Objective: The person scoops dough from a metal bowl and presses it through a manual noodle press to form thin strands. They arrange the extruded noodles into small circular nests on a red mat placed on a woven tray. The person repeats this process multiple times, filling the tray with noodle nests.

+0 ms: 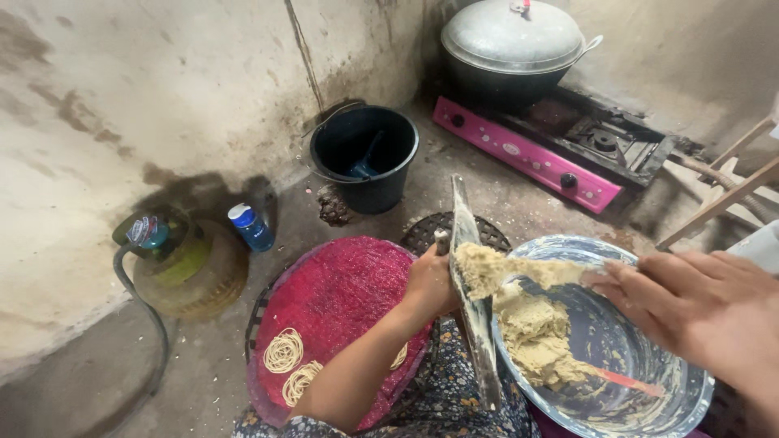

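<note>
My left hand (430, 284) grips a long, narrow metal press (464, 212), held on edge over the near rim of a blue-and-white enamel bowl (690, 397). A lump of beige dough (487, 268) sits on the press and stretches right to the fingertips of my right hand (698, 304), which pinch its end above the bowl. More dough (535, 332) lies in the bowl, with a red-handled spatula (629, 380) beside it. Left of my forearm, a round red woven tray (341, 292) carries thin coiled dough strands (284, 350).
A black bucket (365, 154) stands by the wall. Behind is a pink gas stove (527, 158) with a lidded wok (507, 40). At the left are a green gas cylinder (178, 259) with its hose and a blue bottle (250, 227). Wooden legs (722, 199) stand at the right.
</note>
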